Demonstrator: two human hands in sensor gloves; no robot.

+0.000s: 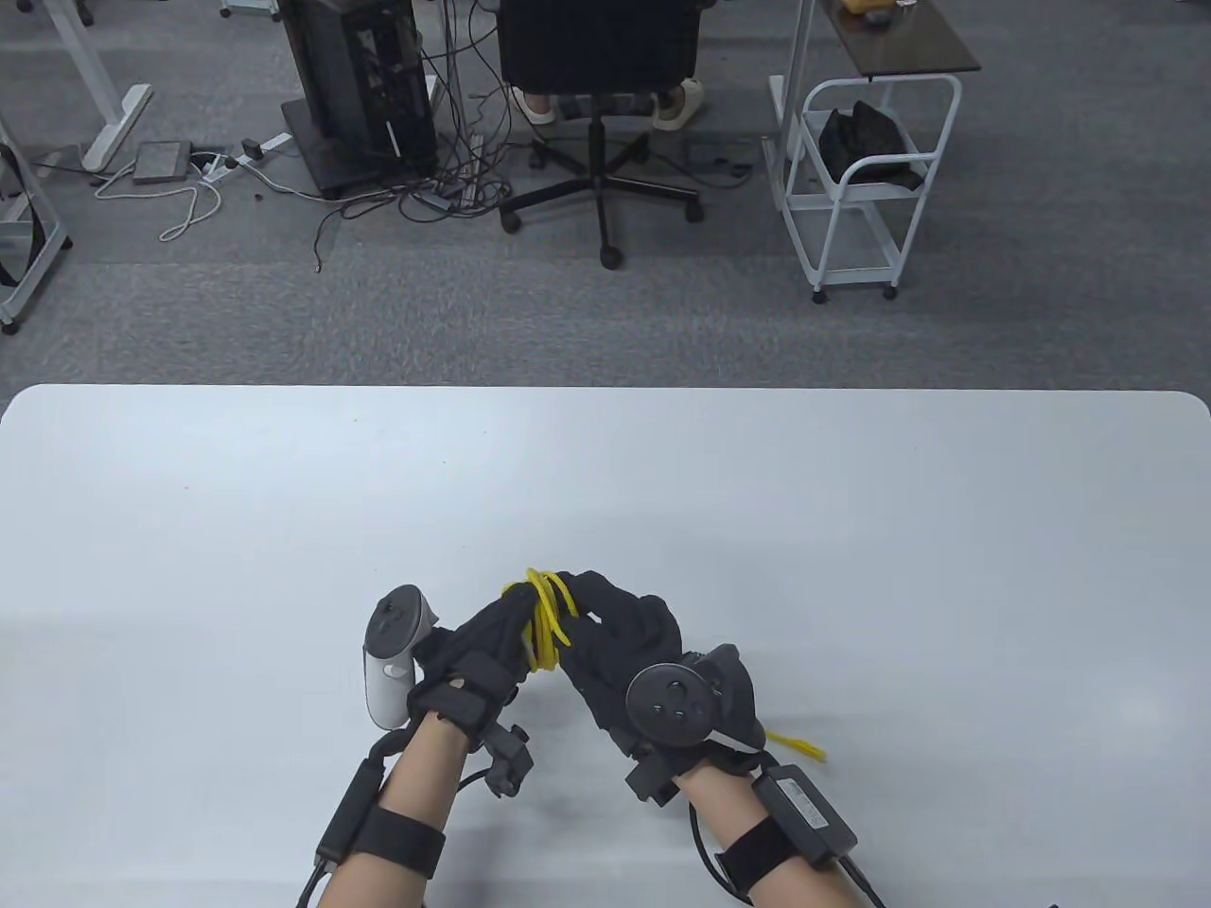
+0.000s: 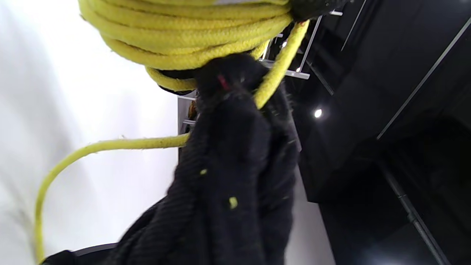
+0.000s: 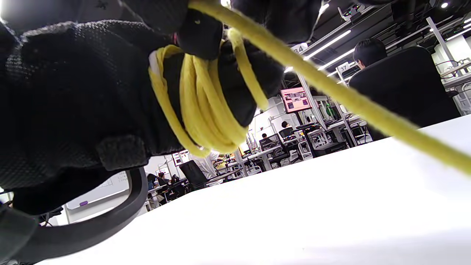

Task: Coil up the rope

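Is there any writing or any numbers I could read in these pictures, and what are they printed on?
"37": on a small white hanging sign in the room behind, right wrist view.
"34", partly cut off so I am not sure: on another hanging sign nearby.
The pink monitor screen: too small to read.
The label on the black box strapped to the right forearm: too blurred to read.
The yellow rope, gloves and table carry no text.

Grey carpet floor (image 1: 662, 322), black office chair (image 1: 598, 57), white wire cart (image 1: 856, 189), tangled floor cables (image 1: 416, 180), white table (image 1: 851, 530)
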